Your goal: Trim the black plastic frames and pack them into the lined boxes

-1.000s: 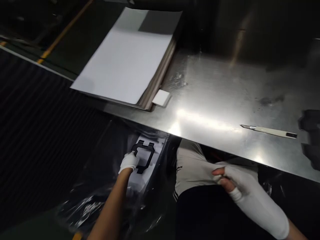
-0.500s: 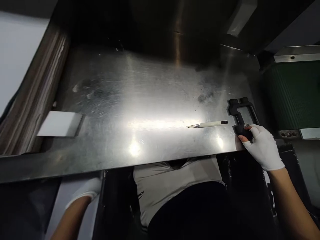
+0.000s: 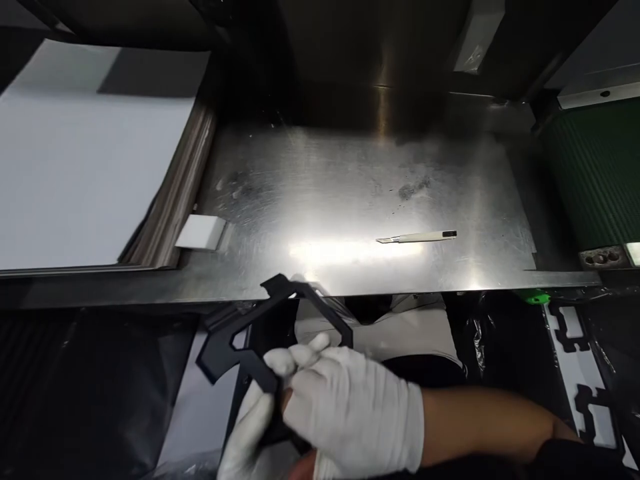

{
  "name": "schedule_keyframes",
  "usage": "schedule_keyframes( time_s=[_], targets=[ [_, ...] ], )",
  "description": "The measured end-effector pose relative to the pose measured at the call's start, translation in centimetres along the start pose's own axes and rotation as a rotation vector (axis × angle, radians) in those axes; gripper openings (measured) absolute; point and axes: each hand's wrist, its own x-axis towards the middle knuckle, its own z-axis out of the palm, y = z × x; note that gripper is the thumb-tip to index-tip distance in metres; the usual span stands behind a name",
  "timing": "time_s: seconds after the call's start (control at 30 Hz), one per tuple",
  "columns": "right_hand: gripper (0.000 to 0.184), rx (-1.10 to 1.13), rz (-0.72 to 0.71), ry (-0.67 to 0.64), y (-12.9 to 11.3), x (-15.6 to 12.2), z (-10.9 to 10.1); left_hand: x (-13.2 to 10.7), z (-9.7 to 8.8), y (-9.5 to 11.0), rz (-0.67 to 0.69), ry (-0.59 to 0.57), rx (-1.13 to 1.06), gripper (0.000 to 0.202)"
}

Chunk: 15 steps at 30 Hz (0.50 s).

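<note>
While the right hand (image 3: 353, 403) was out at the right end of the desk (image 3: 325, 180) a moment ago and the left hand (image 3: 247, 433) was down low, both are now close together, just in front of the desk's near edge. Both hands are shut tight on the black frame (image 3: 235, 333), which is tilted up in the air, not on the desk. The knife (image 3: 417, 237) lies on the desk where it did before, well apart from the hands.
</note>
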Motion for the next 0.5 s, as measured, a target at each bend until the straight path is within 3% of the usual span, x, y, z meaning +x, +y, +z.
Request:
schedule_keyframes(
  time_s=[0.07,0.13,0.2,0.23,0.33,0.4,0.5],
  targets=[
    [0.04,0.044,0.084,-0.045,1.5,-0.6,-1.3,-1.4,-0.4,-0.9,0.032,0.131,-0.087,0.022],
    [0.033,-0.067,0.4,-0.017,5.1,-2.0,-3.8,-2.7,-1.8,-2.3,0.006,0.206,-0.03,0.018],
    [0.029,-0.348,0.735,0.021,9.7,-3.1,-6.3,-3.6,-2.7,-4.2,-0.059,0.209,0.05,0.019],
    [0.026,-0.462,0.827,-0.013,12.0,-3.4,-7.3,-3.8,-2.7,-5.1,-0.094,0.194,0.069,0.022],
    [0.02,-0.507,0.877,-0.202,16.6,-3.8,-9.4,-3.5,-1.0,-7.6,-0.178,0.08,0.086,0.036],
    [0.02,-0.411,0.919,-0.258,16.9,-4.3,-10.5,-2.8,0.7,-8.7,-0.207,-0.007,0.11,0.04],
    [0.029,-0.16,1.032,-0.218,13.9,-5.8,-11.9,-1.9,2.6,-9.3,-0.225,-0.07,0.162,0.033]
  ],
)
